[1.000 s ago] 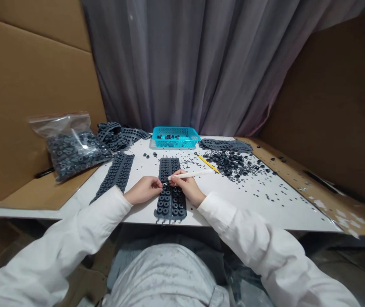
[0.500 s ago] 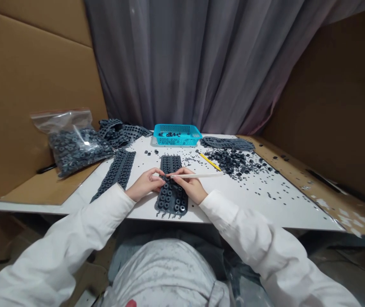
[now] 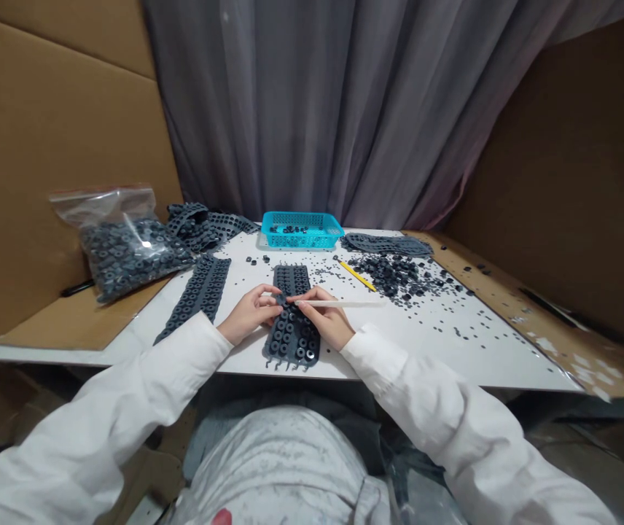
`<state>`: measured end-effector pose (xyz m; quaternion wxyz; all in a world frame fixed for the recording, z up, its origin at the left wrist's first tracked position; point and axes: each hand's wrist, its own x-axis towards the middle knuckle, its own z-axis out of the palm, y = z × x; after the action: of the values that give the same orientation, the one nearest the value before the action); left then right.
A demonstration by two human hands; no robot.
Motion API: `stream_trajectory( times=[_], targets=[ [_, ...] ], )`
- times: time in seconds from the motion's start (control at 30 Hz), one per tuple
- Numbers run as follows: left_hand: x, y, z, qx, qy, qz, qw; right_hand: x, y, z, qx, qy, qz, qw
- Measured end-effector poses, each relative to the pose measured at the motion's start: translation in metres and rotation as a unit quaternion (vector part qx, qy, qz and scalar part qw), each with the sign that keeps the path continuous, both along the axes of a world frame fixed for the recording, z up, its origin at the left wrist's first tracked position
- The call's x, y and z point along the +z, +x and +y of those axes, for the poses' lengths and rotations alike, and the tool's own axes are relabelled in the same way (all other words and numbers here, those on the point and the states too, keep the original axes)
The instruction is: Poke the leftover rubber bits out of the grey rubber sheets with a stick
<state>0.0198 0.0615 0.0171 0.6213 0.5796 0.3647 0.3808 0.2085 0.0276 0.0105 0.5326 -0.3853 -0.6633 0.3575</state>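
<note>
A dark rubber sheet (image 3: 293,339) with rows of round ring-shaped pieces lies on the white table in front of me. Over its middle my left hand (image 3: 251,312) pinches a small dark rubber piece (image 3: 283,300) between thumb and fingers. My right hand (image 3: 326,319) is closed round a thin white stick (image 3: 345,303), which points right; its tip meets the small piece beside my left fingertips. The fingers partly hide the contact. Left of my left hand lies a second dark strip (image 3: 197,295) of ring pieces.
At the back stands a blue basket (image 3: 301,239) with a few dark pieces. A clear bag (image 3: 131,251) of rings sits left, near bundled dark sheets (image 3: 203,226). On the right are a yellow pen-like tool (image 3: 356,275), a pile of dark bits (image 3: 396,277) and a flat dark sheet (image 3: 388,244).
My left fingers have lifted slightly, and more of the small dark piece shows between them. The white stick has tilted a little, its far end slightly lower.
</note>
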Motion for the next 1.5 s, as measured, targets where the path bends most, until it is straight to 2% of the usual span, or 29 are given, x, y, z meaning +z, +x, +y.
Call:
stream_trajectory(
  times=[0.33, 0.47, 1.1, 1.33, 1.5],
  targets=[
    [-0.0002, 0.0012, 0.0015, 0.004, -0.002, -0.025, 1.0, 0.0018, 0.0009, -0.0026, -0.008, 0.02, 0.009, 1.0],
    [0.0011, 0.002, 0.0005, 0.007, 0.001, -0.027, 1.0, 0.0023, 0.0011, -0.0036, -0.007, 0.036, -0.023, 0.999],
    [0.0041, 0.0057, -0.0033, 0.024, 0.011, -0.035, 0.999, 0.0003, -0.0008, -0.0017, 0.009, 0.023, -0.042, 0.999],
    [0.0039, 0.0065, -0.0031, 0.029, 0.012, -0.024, 0.999, -0.002, 0.0011, -0.0009, 0.025, 0.09, -0.113, 0.989],
    [0.0029, 0.0061, -0.0019, 0.029, 0.023, -0.004, 0.999, -0.0026, 0.0019, 0.0009, 0.015, 0.1, -0.16, 0.982]
  ],
)
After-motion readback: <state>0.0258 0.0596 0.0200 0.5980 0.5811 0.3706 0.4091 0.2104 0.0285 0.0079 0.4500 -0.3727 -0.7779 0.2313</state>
